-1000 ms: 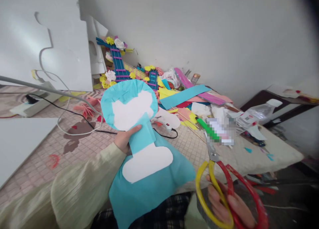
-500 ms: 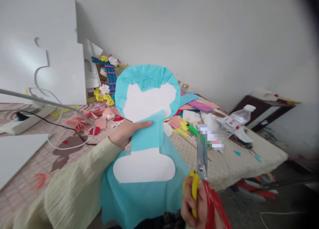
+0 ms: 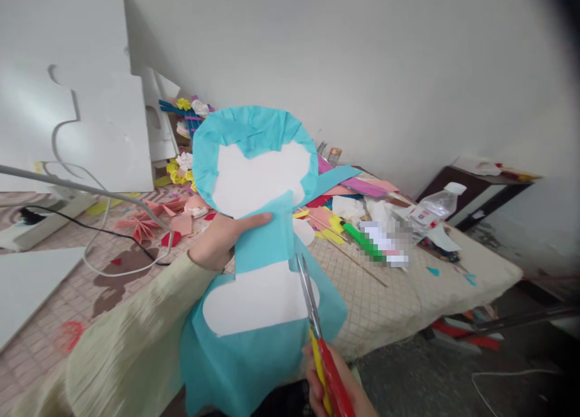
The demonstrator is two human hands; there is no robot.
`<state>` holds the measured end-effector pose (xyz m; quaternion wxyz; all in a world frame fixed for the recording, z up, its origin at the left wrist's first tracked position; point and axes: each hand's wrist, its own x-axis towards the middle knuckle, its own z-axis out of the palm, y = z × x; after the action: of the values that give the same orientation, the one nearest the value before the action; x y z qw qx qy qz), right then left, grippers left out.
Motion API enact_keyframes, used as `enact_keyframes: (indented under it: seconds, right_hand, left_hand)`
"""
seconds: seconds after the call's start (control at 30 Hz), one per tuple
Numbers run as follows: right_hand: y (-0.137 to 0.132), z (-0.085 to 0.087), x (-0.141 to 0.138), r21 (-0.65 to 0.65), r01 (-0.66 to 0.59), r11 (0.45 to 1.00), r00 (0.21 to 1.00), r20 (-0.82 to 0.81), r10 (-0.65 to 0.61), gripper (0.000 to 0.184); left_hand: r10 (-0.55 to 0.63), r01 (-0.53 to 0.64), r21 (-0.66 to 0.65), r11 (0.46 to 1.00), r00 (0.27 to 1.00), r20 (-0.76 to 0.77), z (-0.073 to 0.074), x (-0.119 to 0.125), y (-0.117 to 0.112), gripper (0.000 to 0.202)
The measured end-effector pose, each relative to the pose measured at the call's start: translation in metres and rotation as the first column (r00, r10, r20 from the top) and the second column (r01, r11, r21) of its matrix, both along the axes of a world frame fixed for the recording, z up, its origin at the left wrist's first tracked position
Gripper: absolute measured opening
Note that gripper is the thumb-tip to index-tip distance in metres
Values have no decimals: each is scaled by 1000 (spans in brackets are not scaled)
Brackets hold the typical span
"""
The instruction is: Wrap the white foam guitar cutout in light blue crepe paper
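Note:
A white board cutout [image 3: 260, 305] with a rounded top, narrow neck and wide oval base is held up in front of me. Turquoise paper [image 3: 254, 127] is folded over the top's rim and across the neck, and a loose sheet hangs behind the base. My left hand [image 3: 222, 239] grips the neck from the left, its thumb flat on the paper. My right hand [image 3: 333, 381] is closed around scissors [image 3: 312, 305] with red and yellow handles. Their blades point up, slightly parted at the tips, in front of the base's right side near the neck corner.
The patterned tablecloth [image 3: 403, 311] carries a plastic bottle [image 3: 437, 208], a green cutter [image 3: 362, 242], a thin stick [image 3: 357, 266] and paper scraps. At left lie a power strip [image 3: 54, 217] and cables. White boards [image 3: 67, 103] lean on the wall.
My right hand has brought the scissors leftward, from beside the cutout to the neck's lower right corner. The cutout has shifted slightly left and tilted a little.

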<state>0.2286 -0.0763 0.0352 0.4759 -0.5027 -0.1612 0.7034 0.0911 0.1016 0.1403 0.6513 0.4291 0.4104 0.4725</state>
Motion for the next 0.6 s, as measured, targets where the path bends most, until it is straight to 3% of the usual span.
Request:
enact_keyframes:
  seconds: [0.27,0.43,0.6]
  right_hand:
    - [-3,2,-4,-19,15,1000,999,-39,-15,53]
    - [3,-2,-3,-53,-51,997,996,-79,47,52]
    - [3,-1,-4,-9,-27,1000,999,-19,27,48]
  left_hand:
    - [-44,45,-22,999,996,76,0,0,-2,74]
    - [-96,101,-35,994,988,118,-2,2,-4,74]
    - [-120,128,-75,989,987,105,-4,3,-3,67]
